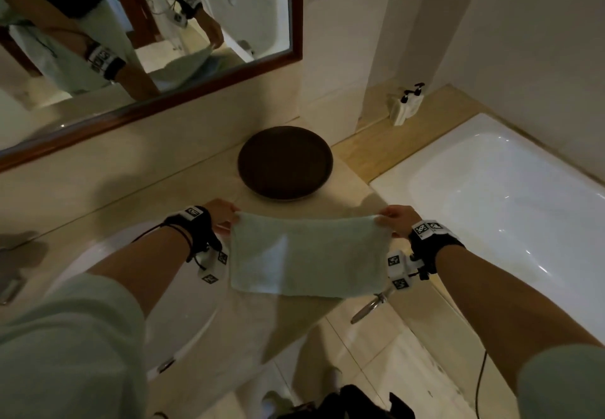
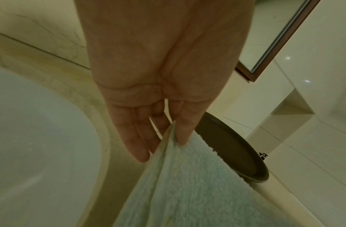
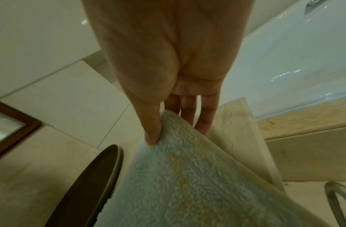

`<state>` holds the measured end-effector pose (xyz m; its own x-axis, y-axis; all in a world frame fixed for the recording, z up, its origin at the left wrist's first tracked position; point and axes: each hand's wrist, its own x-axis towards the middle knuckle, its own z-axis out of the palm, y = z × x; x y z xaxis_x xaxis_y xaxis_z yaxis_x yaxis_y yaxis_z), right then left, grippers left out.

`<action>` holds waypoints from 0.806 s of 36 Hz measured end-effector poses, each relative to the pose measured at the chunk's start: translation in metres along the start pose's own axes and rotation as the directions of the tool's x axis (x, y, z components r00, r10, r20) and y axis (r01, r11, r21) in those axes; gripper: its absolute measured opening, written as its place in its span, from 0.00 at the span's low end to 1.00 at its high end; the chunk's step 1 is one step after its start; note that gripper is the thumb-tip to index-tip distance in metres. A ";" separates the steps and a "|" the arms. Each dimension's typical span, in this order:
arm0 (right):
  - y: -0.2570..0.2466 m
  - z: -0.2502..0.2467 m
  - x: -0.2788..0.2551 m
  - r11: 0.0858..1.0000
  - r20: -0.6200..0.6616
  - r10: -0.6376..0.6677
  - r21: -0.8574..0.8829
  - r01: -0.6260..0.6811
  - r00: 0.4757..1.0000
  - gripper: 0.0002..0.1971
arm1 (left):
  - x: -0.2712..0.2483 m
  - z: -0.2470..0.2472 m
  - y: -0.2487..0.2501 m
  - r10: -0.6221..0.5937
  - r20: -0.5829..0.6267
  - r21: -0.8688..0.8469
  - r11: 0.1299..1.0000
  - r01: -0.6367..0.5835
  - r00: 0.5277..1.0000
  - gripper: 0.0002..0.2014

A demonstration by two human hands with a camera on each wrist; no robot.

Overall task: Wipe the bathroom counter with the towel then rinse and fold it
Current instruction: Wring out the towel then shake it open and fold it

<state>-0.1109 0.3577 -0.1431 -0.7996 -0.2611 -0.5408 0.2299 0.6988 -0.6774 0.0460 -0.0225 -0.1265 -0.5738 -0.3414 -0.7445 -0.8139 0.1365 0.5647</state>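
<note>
I have the pale green towel [image 1: 307, 255] stretched flat between my hands, hanging over the front edge of the beige marble surface [image 1: 183, 186]. My left hand [image 1: 218, 214] pinches its top left corner between thumb and fingers, and my right hand [image 1: 397, 219] pinches the top right corner the same way. Just behind the towel a round dark tray [image 1: 285, 162] sits on the surface. The white sink basin [image 2: 32, 138] lies to my left, the bathtub [image 1: 497, 209] to my right.
</note>
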 end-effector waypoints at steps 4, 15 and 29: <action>0.001 0.007 0.011 0.999 -0.014 0.009 -0.047 -0.009 1.000 0.13 | 0.014 0.005 -0.003 -0.027 -0.045 -0.004 1.000 0.027 0.999 0.15; 0.000 0.025 0.029 0.976 -0.058 0.071 -0.202 -0.082 0.996 0.14 | 0.044 0.012 -0.007 0.017 -0.218 0.360 0.931 0.065 0.976 0.12; 0.000 0.023 0.035 0.931 -0.178 0.058 -0.346 -0.117 0.982 0.12 | 0.049 0.021 -0.011 0.128 -0.338 0.556 0.826 0.088 0.933 0.21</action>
<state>-0.1256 0.3328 -0.1733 -0.8711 -0.0976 -0.4813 0.1160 0.9114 -0.3949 0.0252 -0.0212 -0.1770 -0.6081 -0.6150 -0.5020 -0.7740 0.5999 0.2028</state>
